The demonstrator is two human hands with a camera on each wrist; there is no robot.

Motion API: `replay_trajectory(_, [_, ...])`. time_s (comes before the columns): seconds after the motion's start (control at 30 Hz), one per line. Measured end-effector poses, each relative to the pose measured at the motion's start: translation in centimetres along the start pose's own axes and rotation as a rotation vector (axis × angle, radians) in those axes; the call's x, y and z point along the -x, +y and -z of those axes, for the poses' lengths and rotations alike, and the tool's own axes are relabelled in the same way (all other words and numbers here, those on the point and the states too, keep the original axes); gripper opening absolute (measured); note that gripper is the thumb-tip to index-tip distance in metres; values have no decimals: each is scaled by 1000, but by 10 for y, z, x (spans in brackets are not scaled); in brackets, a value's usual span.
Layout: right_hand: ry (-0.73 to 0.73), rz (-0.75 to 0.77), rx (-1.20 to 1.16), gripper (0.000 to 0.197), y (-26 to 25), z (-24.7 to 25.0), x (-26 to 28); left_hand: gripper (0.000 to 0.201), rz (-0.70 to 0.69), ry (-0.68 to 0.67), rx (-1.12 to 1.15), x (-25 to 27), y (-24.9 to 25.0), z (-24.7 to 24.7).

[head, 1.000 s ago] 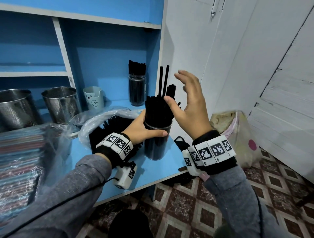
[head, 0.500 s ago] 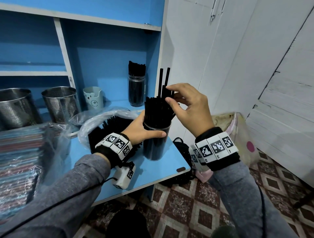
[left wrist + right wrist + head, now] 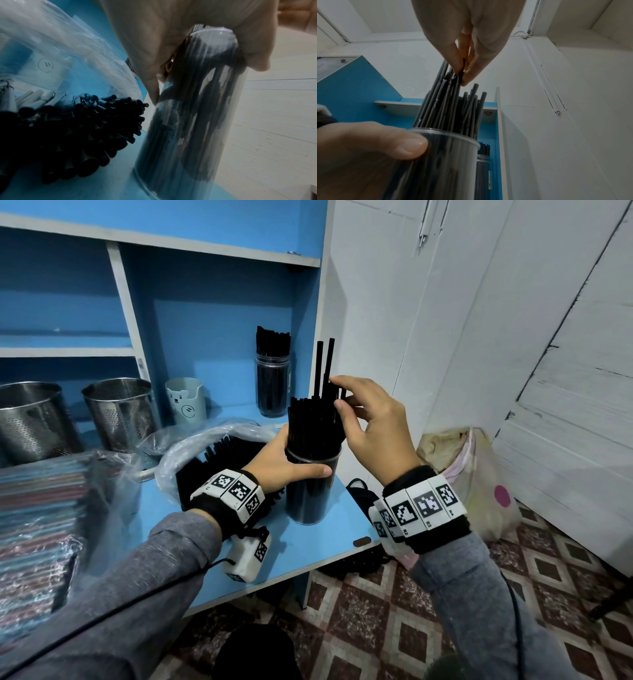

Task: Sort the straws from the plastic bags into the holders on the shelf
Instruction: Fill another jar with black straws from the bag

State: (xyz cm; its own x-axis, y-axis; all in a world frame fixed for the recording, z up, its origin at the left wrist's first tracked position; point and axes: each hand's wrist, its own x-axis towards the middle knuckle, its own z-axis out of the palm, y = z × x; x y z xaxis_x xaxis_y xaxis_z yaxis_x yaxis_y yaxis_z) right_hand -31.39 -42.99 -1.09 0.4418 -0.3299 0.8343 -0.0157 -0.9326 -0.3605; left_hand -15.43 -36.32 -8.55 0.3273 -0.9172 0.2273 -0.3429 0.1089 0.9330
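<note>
On the blue shelf board [image 3: 308,546], near right corner, your left hand [image 3: 274,463] grips the clear plastic holder [image 3: 310,491] while your right hand [image 3: 373,426] pinches tall black straws [image 3: 325,364] above the bundle: seating step, likely press them level next.

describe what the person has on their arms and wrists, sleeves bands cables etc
Both arms wear grey long sleeves. Each wrist has a black band carrying white blocks printed with black square-code markers: one on the left wrist, one on the right wrist. A white marker-printed box hangs under the left wrist, and a thin black cable runs along that sleeve. The hands are bare.
</note>
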Motion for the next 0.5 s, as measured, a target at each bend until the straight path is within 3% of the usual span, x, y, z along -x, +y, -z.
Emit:
replay_trajectory(0.17, [51, -150, -49, 40, 2, 2, 3, 88, 11, 6, 8, 0, -1, 0])
replay_trajectory(0.3, [30, -150, 100, 10, 7, 2, 7, 87, 6, 6, 12, -1, -2, 0])
replay_trajectory(0.5, [-17, -176, 104, 7, 5, 1, 13, 84, 7, 12, 21, -1, -3, 0])
